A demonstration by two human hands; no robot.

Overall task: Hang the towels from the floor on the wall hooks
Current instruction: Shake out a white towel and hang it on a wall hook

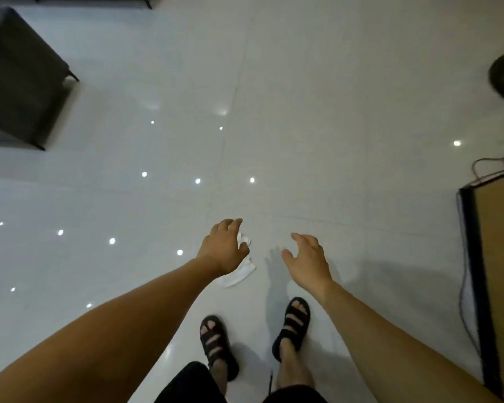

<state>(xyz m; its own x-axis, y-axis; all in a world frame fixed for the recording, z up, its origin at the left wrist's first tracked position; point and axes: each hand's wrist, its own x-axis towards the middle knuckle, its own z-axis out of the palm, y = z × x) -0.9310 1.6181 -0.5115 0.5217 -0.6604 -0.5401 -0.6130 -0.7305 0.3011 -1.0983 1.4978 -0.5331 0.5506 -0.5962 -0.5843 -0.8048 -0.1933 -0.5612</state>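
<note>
White towel [239, 276] crumpled on glossy tiled floor [303, 112], partly hidden. Left grip [223, 248] above towel, covering its middle in view: fingers spread and bent, no pinch visible. Right grip [306, 263] just right of towel, spread wide, palm down, holding nothing. Black sandals [293, 324] near towel, on its near side. Dark box-like furniture [21, 80] well apart, far left beyond towel. Cardboard box [498, 257] well right of towel.

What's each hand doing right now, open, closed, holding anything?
Left hand: fingers curled over the white towel; cannot tell whether it grips it.
Right hand: open, holding nothing.
</note>
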